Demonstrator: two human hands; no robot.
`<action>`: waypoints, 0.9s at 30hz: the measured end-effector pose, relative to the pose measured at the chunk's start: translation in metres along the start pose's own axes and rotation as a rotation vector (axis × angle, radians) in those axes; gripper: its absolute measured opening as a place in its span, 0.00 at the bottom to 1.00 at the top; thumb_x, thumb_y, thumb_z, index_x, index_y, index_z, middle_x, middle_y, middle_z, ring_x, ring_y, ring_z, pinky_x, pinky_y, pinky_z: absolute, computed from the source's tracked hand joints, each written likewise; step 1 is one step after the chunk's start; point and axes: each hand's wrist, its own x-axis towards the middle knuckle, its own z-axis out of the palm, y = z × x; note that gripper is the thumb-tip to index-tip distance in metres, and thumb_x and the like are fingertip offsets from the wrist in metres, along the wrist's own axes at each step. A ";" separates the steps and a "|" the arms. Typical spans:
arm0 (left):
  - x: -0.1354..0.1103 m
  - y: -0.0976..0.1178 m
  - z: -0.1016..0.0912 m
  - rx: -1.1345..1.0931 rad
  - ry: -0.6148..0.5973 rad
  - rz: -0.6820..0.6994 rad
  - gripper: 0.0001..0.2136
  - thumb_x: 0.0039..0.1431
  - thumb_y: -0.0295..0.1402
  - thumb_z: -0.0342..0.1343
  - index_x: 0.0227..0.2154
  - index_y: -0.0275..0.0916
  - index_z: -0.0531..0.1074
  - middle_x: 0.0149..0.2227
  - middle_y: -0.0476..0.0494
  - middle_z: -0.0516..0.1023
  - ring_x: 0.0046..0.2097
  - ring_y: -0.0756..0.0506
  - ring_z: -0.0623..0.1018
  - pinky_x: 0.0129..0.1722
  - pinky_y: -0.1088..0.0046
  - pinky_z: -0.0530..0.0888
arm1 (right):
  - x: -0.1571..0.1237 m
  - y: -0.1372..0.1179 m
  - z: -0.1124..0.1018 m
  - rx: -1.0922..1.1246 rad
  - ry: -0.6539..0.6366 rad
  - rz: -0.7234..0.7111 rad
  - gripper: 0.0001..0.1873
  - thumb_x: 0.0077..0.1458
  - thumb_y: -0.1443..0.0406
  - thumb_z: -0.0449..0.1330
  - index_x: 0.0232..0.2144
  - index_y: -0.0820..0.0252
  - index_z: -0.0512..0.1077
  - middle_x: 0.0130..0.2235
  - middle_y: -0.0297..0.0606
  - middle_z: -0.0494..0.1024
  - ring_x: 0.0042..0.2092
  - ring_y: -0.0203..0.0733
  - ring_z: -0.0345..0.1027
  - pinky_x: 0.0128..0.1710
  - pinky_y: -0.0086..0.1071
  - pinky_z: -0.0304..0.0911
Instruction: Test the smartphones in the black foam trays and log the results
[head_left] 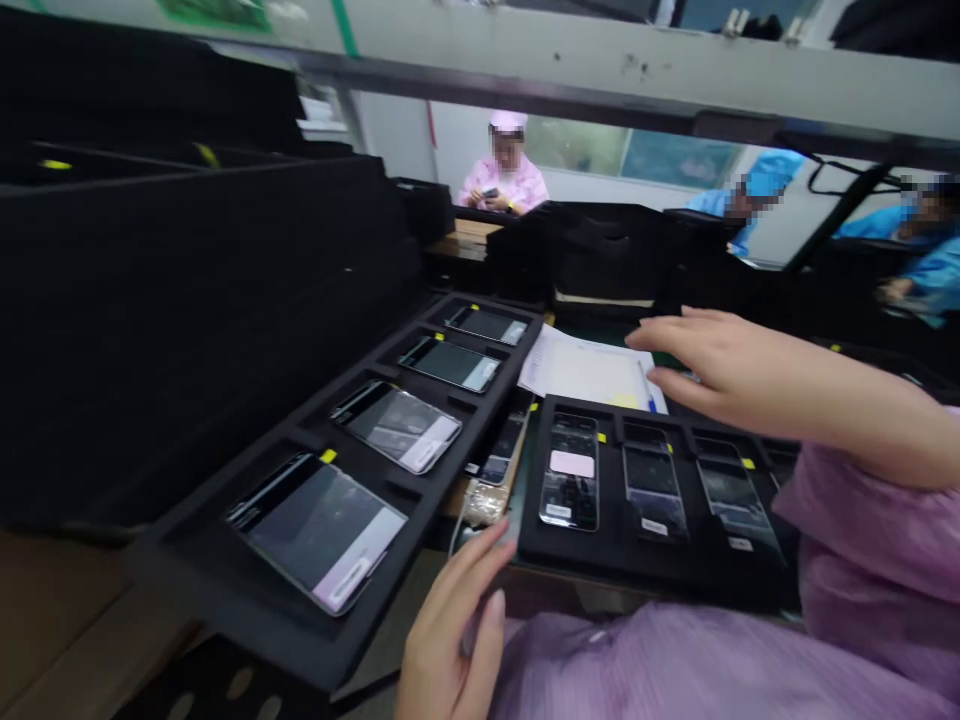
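My left hand (pixel 456 625) is at the bottom centre with its fingers stretched out and nothing in it. It is close to the near left corner of a black foam tray (pixel 611 556) that bears several phones, among them a phone with a pink label on its screen (pixel 570 495). Over the far side of that tray, my right hand (pixel 701 360) is held up with fingers extended and holds nothing. Beside its fingertips lie white paper sheets (pixel 581 365) and a blue-tipped pen (pixel 651 403).
Slanting across the left is a second black tray (pixel 285 630) with several phones (pixel 319 530) in its slots. Between the trays lies another phone (pixel 501 445) near a clear crumpled item (pixel 486 502). Black partitions (pixel 187 330) stand behind. Co-workers (pixel 504 175) sit beyond.
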 end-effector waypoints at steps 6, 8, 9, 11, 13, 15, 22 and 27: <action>0.053 0.001 0.057 0.145 -0.054 0.163 0.16 0.64 0.29 0.48 0.53 0.41 0.73 0.63 0.34 0.68 0.66 0.35 0.64 0.59 0.49 0.71 | -0.122 -0.022 0.000 0.045 -0.133 0.239 0.21 0.65 0.56 0.49 0.53 0.55 0.73 0.51 0.42 0.79 0.54 0.55 0.73 0.58 0.53 0.66; 0.066 0.009 0.071 0.218 -0.125 0.213 0.16 0.64 0.30 0.48 0.51 0.40 0.75 0.66 0.31 0.63 0.68 0.31 0.60 0.59 0.45 0.69 | -0.152 -0.023 0.011 0.096 -0.130 0.372 0.22 0.66 0.56 0.48 0.54 0.56 0.72 0.54 0.43 0.78 0.58 0.55 0.70 0.59 0.54 0.65; 0.071 0.013 0.077 0.240 -0.165 0.227 0.16 0.64 0.31 0.48 0.51 0.39 0.75 0.66 0.29 0.61 0.68 0.30 0.59 0.59 0.44 0.68 | -0.166 -0.022 0.017 0.133 -0.112 0.443 0.22 0.66 0.56 0.48 0.55 0.56 0.71 0.55 0.42 0.77 0.58 0.55 0.69 0.59 0.54 0.65; 0.078 0.021 0.089 0.272 -0.233 0.229 0.17 0.63 0.31 0.48 0.52 0.38 0.75 0.67 0.27 0.59 0.68 0.29 0.58 0.59 0.44 0.68 | -0.194 -0.019 0.029 0.219 -0.055 0.576 0.22 0.66 0.55 0.48 0.54 0.55 0.71 0.56 0.41 0.77 0.58 0.53 0.70 0.58 0.51 0.67; 0.083 0.026 0.099 0.310 -0.268 0.198 0.19 0.63 0.31 0.49 0.54 0.36 0.74 0.68 0.25 0.57 0.69 0.27 0.58 0.59 0.43 0.68 | -0.220 -0.013 0.041 0.275 0.019 0.680 0.21 0.66 0.55 0.48 0.53 0.54 0.72 0.54 0.40 0.78 0.56 0.52 0.72 0.57 0.50 0.68; 0.087 0.028 0.105 0.351 -0.274 0.162 0.19 0.63 0.32 0.49 0.54 0.34 0.73 0.68 0.23 0.55 0.69 0.26 0.56 0.59 0.42 0.66 | -0.244 -0.006 0.051 0.284 0.091 0.754 0.20 0.65 0.54 0.49 0.51 0.55 0.73 0.53 0.41 0.79 0.55 0.52 0.73 0.55 0.49 0.69; 0.090 0.029 0.109 0.389 -0.304 0.121 0.18 0.63 0.32 0.48 0.52 0.35 0.75 0.69 0.23 0.52 0.70 0.25 0.54 0.61 0.41 0.63 | -0.293 0.013 0.064 0.217 0.228 0.941 0.20 0.61 0.54 0.51 0.50 0.53 0.73 0.50 0.40 0.80 0.49 0.53 0.76 0.44 0.44 0.73; 0.094 0.018 0.101 0.242 -0.271 -0.004 0.21 0.65 0.37 0.44 0.55 0.36 0.72 0.70 0.28 0.51 0.71 0.31 0.50 0.66 0.44 0.57 | -0.318 0.028 0.073 0.138 0.273 1.045 0.21 0.59 0.55 0.52 0.50 0.55 0.74 0.46 0.42 0.82 0.36 0.51 0.78 0.37 0.45 0.73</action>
